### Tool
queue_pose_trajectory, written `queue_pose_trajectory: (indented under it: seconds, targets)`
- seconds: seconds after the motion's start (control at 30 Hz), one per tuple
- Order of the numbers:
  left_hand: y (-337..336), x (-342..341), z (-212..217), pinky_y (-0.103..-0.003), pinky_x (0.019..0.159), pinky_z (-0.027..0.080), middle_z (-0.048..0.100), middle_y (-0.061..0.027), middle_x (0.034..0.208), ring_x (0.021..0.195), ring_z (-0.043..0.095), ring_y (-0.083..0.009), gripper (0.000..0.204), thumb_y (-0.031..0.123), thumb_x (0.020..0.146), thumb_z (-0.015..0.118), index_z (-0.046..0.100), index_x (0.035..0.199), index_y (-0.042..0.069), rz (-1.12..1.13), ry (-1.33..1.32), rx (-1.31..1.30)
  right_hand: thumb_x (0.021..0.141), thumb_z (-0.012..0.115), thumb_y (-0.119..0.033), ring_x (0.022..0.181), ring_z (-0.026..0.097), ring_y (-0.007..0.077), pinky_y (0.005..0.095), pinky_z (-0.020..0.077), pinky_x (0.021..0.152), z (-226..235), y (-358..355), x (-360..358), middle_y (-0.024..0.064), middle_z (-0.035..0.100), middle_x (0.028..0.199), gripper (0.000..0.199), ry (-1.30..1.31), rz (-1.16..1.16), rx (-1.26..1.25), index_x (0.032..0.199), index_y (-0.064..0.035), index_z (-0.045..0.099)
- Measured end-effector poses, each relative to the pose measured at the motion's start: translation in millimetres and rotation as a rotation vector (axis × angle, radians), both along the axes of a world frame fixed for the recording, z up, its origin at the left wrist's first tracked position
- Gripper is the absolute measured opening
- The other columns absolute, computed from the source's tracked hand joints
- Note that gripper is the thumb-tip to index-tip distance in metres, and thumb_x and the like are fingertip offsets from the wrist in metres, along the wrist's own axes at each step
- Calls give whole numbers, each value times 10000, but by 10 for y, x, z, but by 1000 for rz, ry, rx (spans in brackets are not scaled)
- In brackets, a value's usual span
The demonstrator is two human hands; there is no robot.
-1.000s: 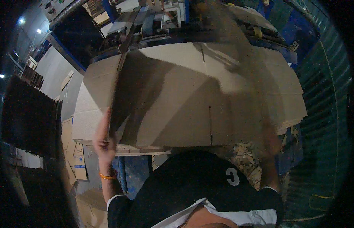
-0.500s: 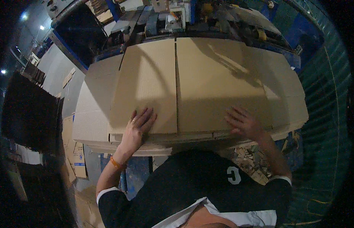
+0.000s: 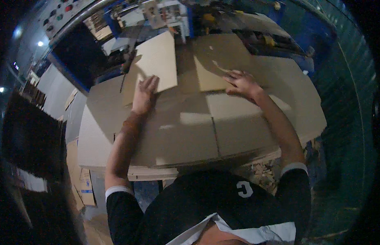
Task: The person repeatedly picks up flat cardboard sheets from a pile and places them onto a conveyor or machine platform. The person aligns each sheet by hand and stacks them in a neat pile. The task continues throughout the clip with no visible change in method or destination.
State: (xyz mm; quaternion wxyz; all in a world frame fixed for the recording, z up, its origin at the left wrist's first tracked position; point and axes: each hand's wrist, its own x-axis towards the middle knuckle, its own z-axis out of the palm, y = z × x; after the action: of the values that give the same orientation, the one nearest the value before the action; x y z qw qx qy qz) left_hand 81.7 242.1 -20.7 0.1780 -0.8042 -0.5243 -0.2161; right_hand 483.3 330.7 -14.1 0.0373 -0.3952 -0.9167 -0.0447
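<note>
A brown cardboard sheet (image 3: pixel 216 61), slotted into panels, lies at the far side of a stack of flat cardboard sheets (image 3: pixel 177 139). Its left panel (image 3: pixel 161 61) is brightly lit and looks tilted up from the rest. My left hand (image 3: pixel 145 96) rests on the lower left of that panel, fingers stretched and slightly blurred. Against the near edge of the right panel lies my right hand (image 3: pixel 244 85), its fingers on top and a little bent, the thumb out at the edge. Both arms reach forward over the stack.
A machine with blue frame parts (image 3: pixel 320 41) stands beyond the stack. A panel of coloured buttons (image 3: pixel 59 16) is at the far left. Cardboard scraps (image 3: pixel 259 173) lie below on the right, near a green curtain (image 3: pixel 349 122). Dark stacked material (image 3: pixel 32 130) stands at left.
Both hands have moved forward, away from me, and the top cardboard sheet has slid with them toward the machine. The sheets beneath now show, and the left panel has lifted.
</note>
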Motion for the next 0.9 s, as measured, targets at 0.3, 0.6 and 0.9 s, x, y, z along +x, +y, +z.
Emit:
queue_pose_trajectory:
  seconds: [0.3, 0.6, 0.9]
  targets:
    - [-929, -672, -30, -405, 1031, 270, 392, -234, 1318, 1232, 362, -349, 695, 198, 742, 698, 352, 1309, -8, 436, -386, 301, 840, 570, -358, 1327, 217, 330, 417, 208, 1075, 159, -963, 752, 161, 241, 1438, 628, 372, -414, 89, 1361, -105, 326]
    - [-2366, -1526, -440, -389, 987, 305, 398, -204, 1327, 1199, 396, -321, 590, 278, 824, 586, 384, 1309, 9, 1275, -848, 100, 806, 617, -287, 1244, 349, 364, 410, 275, 1035, -715, -1683, 2287, 263, 345, 1344, 614, 510, -1485, 350, 1277, 40, 398]
    - [-2456, -1707, 53, -359, 961, 333, 422, -176, 1321, 1186, 421, -273, 540, 276, 857, 546, 406, 1302, 5, 860, -1117, 425, 765, 646, -363, 1208, 407, 341, 390, 361, 968, -96, -1290, 2016, 241, 394, 1321, 687, 1414, -755, 692, 1327, -66, 384]
